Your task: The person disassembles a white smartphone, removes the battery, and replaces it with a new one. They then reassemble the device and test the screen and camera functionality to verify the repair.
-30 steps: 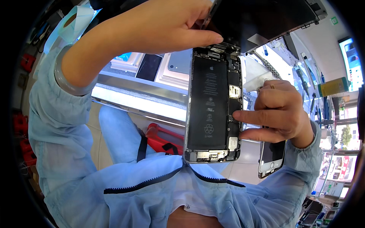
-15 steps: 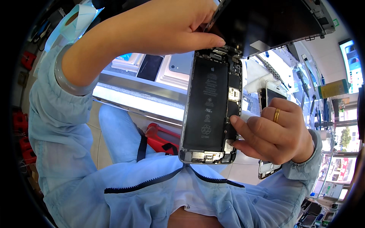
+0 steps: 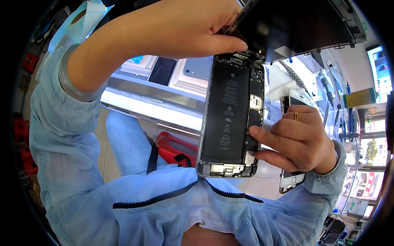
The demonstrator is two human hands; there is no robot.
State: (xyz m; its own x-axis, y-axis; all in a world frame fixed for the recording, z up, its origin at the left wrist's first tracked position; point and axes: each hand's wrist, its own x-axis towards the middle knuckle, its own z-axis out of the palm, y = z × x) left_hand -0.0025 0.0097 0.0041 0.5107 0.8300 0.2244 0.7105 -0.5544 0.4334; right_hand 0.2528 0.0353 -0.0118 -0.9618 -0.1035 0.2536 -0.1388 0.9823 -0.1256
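Observation:
An opened smartphone [image 3: 225, 119] is held upright over my lap, its long black battery and small metal parts exposed. Its dark screen panel [image 3: 291, 28] stands lifted away beyond the top end, meeting the body there. My left hand [image 3: 209, 30] grips the phone where body and panel meet, thumb along the top end; its other fingers are partly hidden behind the panel. With fingertips at the lower right edge, my right hand [image 3: 301, 139] is closed on the phone body. A white-framed phone [image 3: 293, 180] sits partly hidden behind the right hand.
Beyond the phone runs a lit workbench [image 3: 156, 108] with a dark phone [image 3: 163, 71] and a grey phone [image 3: 196, 67] on its left part. Hand tools and a yellow-green bottle [image 3: 361, 97] are at the right. A red stool-like object [image 3: 174, 149] stands below the bench.
The phone and both hands have shifted slightly to the right. Both hands keep their grip, and the screen panel remains lifted.

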